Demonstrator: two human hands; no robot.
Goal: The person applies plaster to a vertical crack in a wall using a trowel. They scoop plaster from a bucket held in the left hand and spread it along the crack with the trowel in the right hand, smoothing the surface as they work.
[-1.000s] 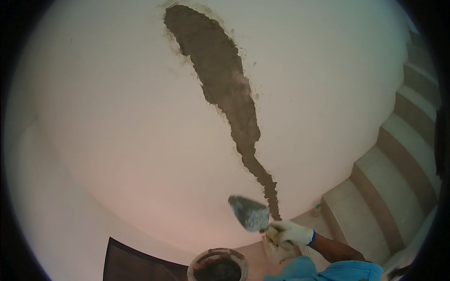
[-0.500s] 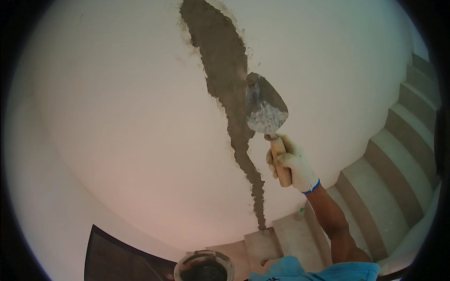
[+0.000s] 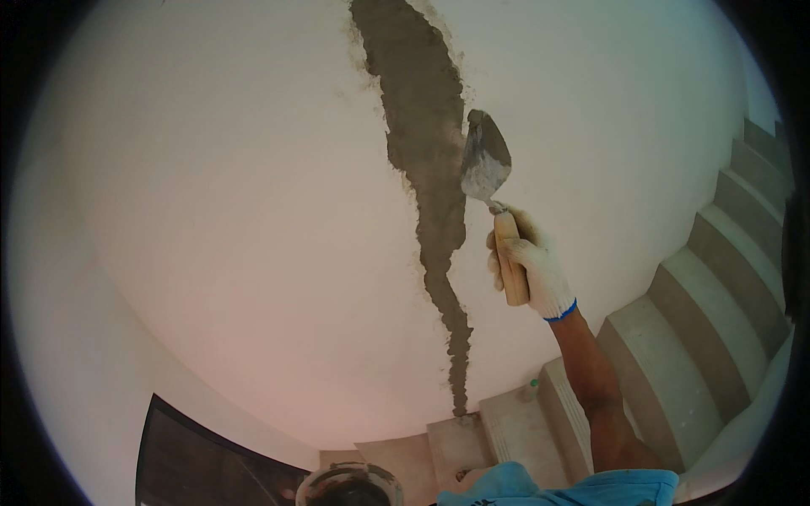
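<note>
In a white knitted glove with a blue cuff, my right hand point(image 3: 542, 268) is wrapped round the wooden handle of a trowel point(image 3: 487, 164). The blade points up, smeared with grey mortar, and a small dab of it sits at the tip. Its left edge is at the right border of a long strip of grey mortar point(image 3: 424, 126) on the white wall point(image 3: 253, 211). This strip is wide at the top, narrows downward and ends at the steps. Whether the blade touches the wall I cannot tell. My left hand is out of view.
Concrete stairs point(image 3: 666, 363) curve up along the wall to the right. A mortar-stained bucket point(image 3: 319, 482) stands at the lower edge, beside a dark panel point(image 3: 202, 460). A small green object point(image 3: 534, 384) lies on a step by the wall.
My right hand has raised the trowel along the strip's right border, and its blade has turned more edge-on. The view has shifted slightly.
</note>
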